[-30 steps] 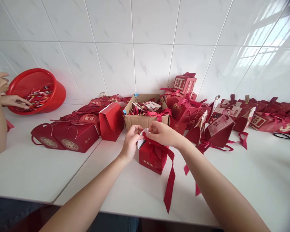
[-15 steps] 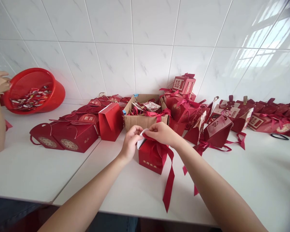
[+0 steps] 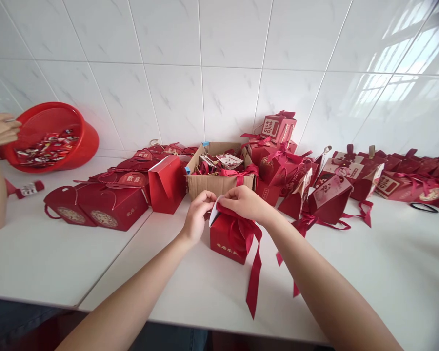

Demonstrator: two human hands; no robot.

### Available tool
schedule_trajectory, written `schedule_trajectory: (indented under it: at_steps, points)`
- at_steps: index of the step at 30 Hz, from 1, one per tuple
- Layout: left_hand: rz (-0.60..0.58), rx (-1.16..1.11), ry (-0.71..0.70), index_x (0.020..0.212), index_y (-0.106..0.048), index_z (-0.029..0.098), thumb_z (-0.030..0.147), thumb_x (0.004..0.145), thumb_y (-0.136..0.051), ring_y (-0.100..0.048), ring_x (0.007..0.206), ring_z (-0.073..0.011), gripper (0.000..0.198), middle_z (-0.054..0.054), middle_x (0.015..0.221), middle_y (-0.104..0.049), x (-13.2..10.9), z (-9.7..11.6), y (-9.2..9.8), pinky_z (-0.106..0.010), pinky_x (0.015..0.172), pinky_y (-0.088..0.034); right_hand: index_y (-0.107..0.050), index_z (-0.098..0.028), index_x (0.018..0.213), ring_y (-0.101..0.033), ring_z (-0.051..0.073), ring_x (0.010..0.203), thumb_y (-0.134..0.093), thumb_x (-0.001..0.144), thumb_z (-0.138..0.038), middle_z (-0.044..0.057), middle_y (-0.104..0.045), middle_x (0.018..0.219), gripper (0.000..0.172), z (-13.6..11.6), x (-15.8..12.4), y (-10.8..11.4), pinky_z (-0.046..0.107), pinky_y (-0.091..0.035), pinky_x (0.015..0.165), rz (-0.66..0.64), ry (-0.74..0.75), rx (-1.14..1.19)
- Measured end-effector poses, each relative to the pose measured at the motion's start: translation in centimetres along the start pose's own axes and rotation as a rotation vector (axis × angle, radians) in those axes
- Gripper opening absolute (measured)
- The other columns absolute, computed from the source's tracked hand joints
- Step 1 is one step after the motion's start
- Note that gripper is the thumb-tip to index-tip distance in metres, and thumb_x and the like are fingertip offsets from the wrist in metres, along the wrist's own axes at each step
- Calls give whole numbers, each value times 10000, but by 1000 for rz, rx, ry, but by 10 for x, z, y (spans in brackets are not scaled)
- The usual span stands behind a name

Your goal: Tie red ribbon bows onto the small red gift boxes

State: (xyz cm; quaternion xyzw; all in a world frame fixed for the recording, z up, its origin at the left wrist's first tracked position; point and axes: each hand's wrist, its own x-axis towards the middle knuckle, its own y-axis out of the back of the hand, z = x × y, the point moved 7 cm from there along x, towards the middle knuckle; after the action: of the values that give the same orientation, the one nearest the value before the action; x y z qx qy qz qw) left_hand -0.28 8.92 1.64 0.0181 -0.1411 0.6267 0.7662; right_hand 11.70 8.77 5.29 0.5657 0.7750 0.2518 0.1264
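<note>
A small red gift box [image 3: 223,243] with gold characters stands in front of me on the white table. A dark red ribbon [image 3: 254,282] is gathered at its top, and one long tail hangs down its right side. My left hand [image 3: 196,219] is closed at the box's top left edge, its fingertips on a white-backed flap [image 3: 214,213]. From the right, my right hand [image 3: 241,201] reaches over the top, fingers pinched on the same flap beside the ribbon. Its fingertips are partly hidden.
Behind the box is a cardboard carton [image 3: 219,186] of tags and ribbons. Red boxes [image 3: 113,207] line the left, an upright red box [image 3: 167,184] nearer. More ribboned boxes [image 3: 329,197] stand right. A person's hand [image 3: 3,129] is by the tilted red basin [image 3: 89,141].
My hands have shifted only slightly at the flap, and more of the ribbon shows below my right fingers. At far left, the other person's arm moved, revealing a small red-and-white item.
</note>
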Motion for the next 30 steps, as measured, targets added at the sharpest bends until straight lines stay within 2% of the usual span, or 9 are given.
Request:
schedule_trajectory:
  at_steps: [7, 12, 18, 22, 26, 30]
  points:
    - [40, 33, 14, 710, -482, 206, 309, 744, -544, -364, 439, -85, 125, 65, 540, -422, 1, -2, 0, -207, 418, -259, -564, -169, 656, -443, 100, 565, -569, 724, -358, -24, -516, 617, 201, -5, -3, 12, 223, -324, 489, 36, 8, -31]
    - [67, 47, 44, 694, -460, 208, 290, 733, -543, -376, 439, -91, 123, 63, 535, -425, 6, -10, 5, -209, 412, -261, -564, -182, 782, -480, 102, 599, -608, 707, -289, -35, -552, 659, 138, -9, -6, 22, 225, -359, 540, 91, 42, -71]
    - [-20, 68, 42, 732, -507, 198, 260, 710, -541, -413, 493, -92, 74, 51, 616, -471, 5, -8, 3, -204, 448, -290, -567, -177, 804, -518, 110, 637, -628, 714, -282, -12, -596, 728, 151, -6, -6, 20, 226, -380, 544, 54, 21, -47]
    - [-92, 67, -3, 783, -541, 202, 287, 749, -532, -415, 509, -95, 92, 49, 632, -480, 2, -2, -1, -208, 460, -300, -550, -179, 802, -521, 108, 626, -639, 722, -275, -13, -588, 714, 153, -6, -7, 16, 226, -394, 544, -6, -4, -5]
    - [-83, 92, -48, 752, -529, 194, 345, 807, -565, -371, 479, -81, 165, 55, 591, -440, 1, 1, -1, -205, 442, -276, -550, -183, 822, -521, 112, 623, -659, 716, -270, -18, -581, 698, 176, -7, -8, 15, 226, -391, 535, -14, -22, -18]
    - [-81, 76, -50, 792, -533, 196, 373, 813, -595, -384, 486, -75, 189, 50, 624, -474, 0, 2, -3, -197, 438, -278, -548, -181, 828, -529, 118, 646, -656, 723, -295, -11, -585, 718, 189, -6, -7, 14, 231, -392, 545, -22, -25, -24]
